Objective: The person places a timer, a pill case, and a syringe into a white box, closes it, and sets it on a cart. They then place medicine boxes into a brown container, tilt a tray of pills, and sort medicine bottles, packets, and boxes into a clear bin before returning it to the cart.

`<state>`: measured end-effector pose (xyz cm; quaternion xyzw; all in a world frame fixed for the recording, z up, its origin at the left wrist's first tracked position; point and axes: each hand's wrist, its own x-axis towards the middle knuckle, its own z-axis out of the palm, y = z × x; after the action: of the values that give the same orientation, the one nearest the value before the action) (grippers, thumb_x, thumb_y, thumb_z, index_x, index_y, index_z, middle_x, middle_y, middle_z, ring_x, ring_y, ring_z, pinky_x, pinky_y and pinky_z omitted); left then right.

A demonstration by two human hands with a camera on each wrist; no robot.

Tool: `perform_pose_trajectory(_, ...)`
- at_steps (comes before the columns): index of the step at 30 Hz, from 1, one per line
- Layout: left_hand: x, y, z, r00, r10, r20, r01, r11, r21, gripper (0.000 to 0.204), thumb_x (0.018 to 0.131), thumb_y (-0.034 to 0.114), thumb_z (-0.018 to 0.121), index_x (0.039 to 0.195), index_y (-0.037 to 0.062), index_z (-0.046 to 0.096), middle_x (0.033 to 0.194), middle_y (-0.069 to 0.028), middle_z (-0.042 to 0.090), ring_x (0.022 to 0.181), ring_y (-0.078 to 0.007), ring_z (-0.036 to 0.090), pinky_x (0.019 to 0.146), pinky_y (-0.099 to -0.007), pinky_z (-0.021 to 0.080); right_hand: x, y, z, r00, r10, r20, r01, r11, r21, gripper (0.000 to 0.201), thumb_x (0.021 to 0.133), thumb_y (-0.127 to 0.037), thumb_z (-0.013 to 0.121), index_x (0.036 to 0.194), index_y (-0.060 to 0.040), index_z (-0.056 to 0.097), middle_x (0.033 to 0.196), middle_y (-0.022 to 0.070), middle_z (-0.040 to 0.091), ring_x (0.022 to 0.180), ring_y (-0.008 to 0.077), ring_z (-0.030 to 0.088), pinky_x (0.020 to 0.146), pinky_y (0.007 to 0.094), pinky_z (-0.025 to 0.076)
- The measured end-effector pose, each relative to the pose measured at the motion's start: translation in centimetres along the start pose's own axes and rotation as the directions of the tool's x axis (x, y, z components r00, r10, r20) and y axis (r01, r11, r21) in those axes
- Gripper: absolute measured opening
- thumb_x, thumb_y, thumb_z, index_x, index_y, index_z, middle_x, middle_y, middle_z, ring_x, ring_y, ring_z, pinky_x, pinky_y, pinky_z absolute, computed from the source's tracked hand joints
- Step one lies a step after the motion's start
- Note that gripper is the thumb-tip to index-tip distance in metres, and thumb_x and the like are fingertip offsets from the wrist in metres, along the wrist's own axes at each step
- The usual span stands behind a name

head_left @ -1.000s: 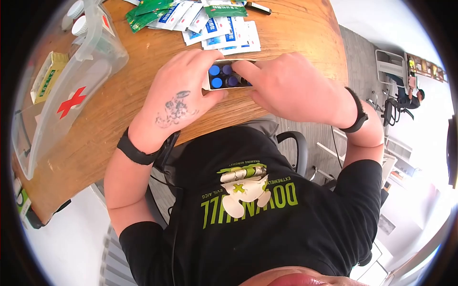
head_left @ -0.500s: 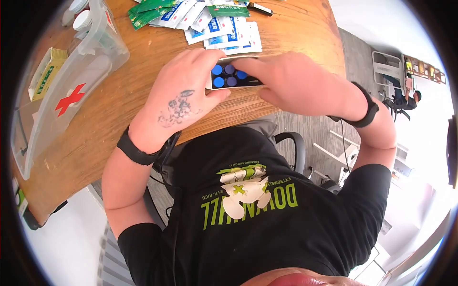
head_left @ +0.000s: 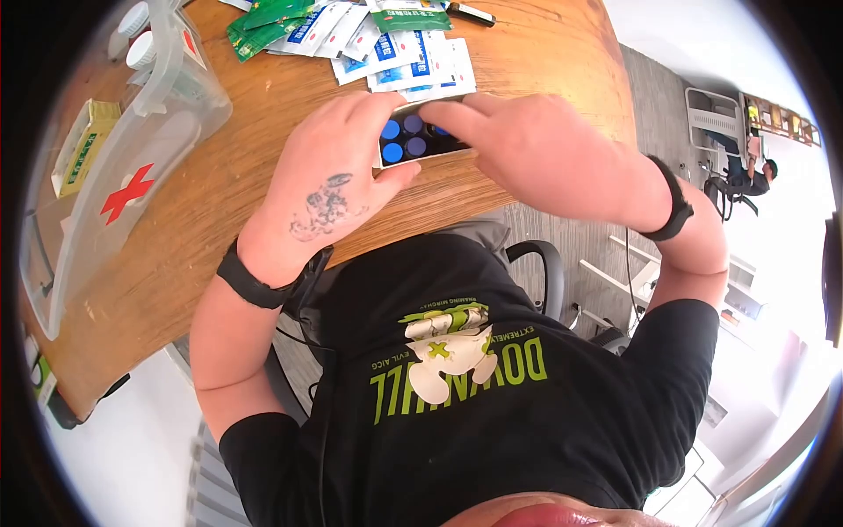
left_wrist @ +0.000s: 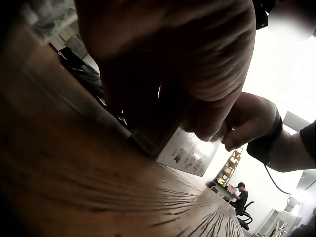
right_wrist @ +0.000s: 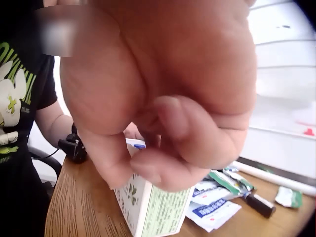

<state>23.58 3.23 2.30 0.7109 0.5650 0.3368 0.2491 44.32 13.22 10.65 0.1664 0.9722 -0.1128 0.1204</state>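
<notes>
A small open carton (head_left: 435,159) stands near the table's front edge. Round blue caps (head_left: 392,152) and dark purple caps (head_left: 414,146) show inside it. My left hand (head_left: 329,162) grips the carton's left end, thumb along the near side and fingers round the far side. In the left wrist view the white carton wall (left_wrist: 185,150) shows beneath this hand. My right hand (head_left: 549,154) is at the other end, its index finger reaching over the caps. The right wrist view shows bent fingers (right_wrist: 173,170) above the green-and-white carton (right_wrist: 170,210); I cannot tell whether they pinch anything.
White-and-blue sachets (head_left: 395,61) and green sachets (head_left: 272,13) lie in a pile beyond the carton, with a small dark tube (head_left: 471,13) beside them. On the left stands a clear bin (head_left: 167,132) with a red cross, holding white-capped bottles (head_left: 140,50) and a yellow-green box (head_left: 86,145).
My right wrist has swung outward to the right, uncovering more caps in the carton, while its index finger stays over them. The left hand keeps its grip on the carton.
</notes>
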Motion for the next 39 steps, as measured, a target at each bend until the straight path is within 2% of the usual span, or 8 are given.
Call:
perform_pose_trajectory(6,0.0,0.1,-0.1,0.998,-0.06,0.016,0.06,0.998,-0.025,0.051,0.077,0.016,0.082,0.122,0.0043,0.061,0.11,-0.017,0.067,0.102,-0.0386,0.064,0.087,-0.0428,0.052,-0.1,1.0,1.0,0.99,0.074,-0.117,-0.027,0.933,0.359,0.05,0.085,-0.004,0.068,0.133,-0.0097,0.054,0.097,0.0137,0.071,0.084,0.0354,0.071,0.073,0.044,0.057)
perform_pose_trajectory(14,0.0,0.3,0.1,0.999,-0.031,0.009,0.031,0.999,-0.018,0.052,0.075,0.014,0.082,0.121,0.0055,0.061,0.109,-0.0156,0.066,0.102,-0.038,0.064,0.087,-0.0429,0.052,-1.4,0.1,0.7,0.986,0.166,0.004,-0.147,0.864,0.482,0.052,0.086,-0.006,0.068,0.134,-0.0081,0.05,0.1,0.0158,0.074,0.093,0.037,0.072,0.078,0.044,0.058)
perform_pose_trajectory(20,0.1,0.5,0.0,0.996,-0.074,0.045,0.076,0.996,-0.042,0.053,0.073,0.011,0.082,0.122,0.005,0.061,0.109,-0.0158,0.066,0.103,-0.0376,0.064,0.089,-0.0427,0.051,-1.6,0.2,1.2,0.975,0.209,-0.081,-0.123,0.801,0.586,0.048,0.086,-0.008,0.068,0.131,-0.0057,0.052,0.104,0.0165,0.074,0.093,0.037,0.072,0.077,0.0448,0.058)
perform_pose_trajectory(23,0.1,0.5,0.2,0.996,-0.077,0.046,0.079,0.996,-0.048,0.054,0.073,0.011,0.082,0.122,0.0049,0.061,0.109,-0.0162,0.067,0.104,-0.0375,0.064,0.09,-0.0425,0.051,-2.1,-0.2,1.5,0.965,0.231,-0.128,-0.134,0.846,0.516,0.038,0.086,-0.009,0.068,0.122,-0.0045,0.058,0.103,0.0167,0.073,0.091,0.0376,0.071,0.075,0.0447,0.058)
perform_pose_trajectory(26,0.3,0.6,0.2,0.998,-0.053,0.033,0.053,0.999,-0.007,0.056,0.071,0.011,0.083,0.122,0.0051,0.061,0.11,-0.0166,0.067,0.105,-0.0375,0.064,0.091,-0.0426,0.051,-2.4,-0.6,1.5,0.956,0.232,-0.177,-0.129,0.88,0.458,0.043,0.083,-0.002,0.069,0.125,-0.0063,0.061,0.097,0.0112,0.073,0.065,0.0252,0.068,0.064,0.0347,0.056)
perform_pose_trajectory(29,0.4,1.0,0.1,0.997,-0.064,0.039,0.064,0.998,-0.002,0.057,0.07,0.011,0.084,0.122,0.0052,0.061,0.11,-0.0167,0.067,0.105,-0.0376,0.064,0.091,-0.0427,0.051,-2.3,-0.2,2.9,0.932,0.133,-0.338,0.026,0.903,0.429,0.043,0.083,-0.004,0.072,0.124,-0.0048,0.06,0.095,0.0133,0.071,0.072,0.0317,0.07,0.066,0.0392,0.057)
perform_pose_trajectory(33,0.6,1.3,-0.1,0.993,-0.098,0.068,0.1,0.995,-0.018,0.059,0.07,0.012,0.085,0.123,0.0055,0.061,0.113,-0.0161,0.067,0.107,-0.0366,0.065,0.092,-0.0426,0.051,-2.4,-0.3,2.7,0.947,0.18,-0.267,-0.028,0.873,0.487,0.034,0.082,-0.008,0.07,0.115,-0.0022,0.061,0.084,0.0147,0.069,0.072,0.0385,0.068,0.063,0.0467,0.056)
perform_pose_trajectory(39,0.6,1.3,0.1,0.99,-0.111,0.085,0.109,0.994,0.021,0.064,0.069,0.011,0.086,0.127,0.0053,0.059,0.119,-0.0163,0.067,0.112,-0.035,0.065,0.096,-0.0414,0.051,-2.8,-0.2,3.1,0.925,0.164,-0.343,-0.001,0.904,0.428,0.038,0.081,-0.006,0.07,0.118,-0.005,0.059,0.081,0.0143,0.068,0.068,0.0376,0.068,0.058,0.0458,0.055)
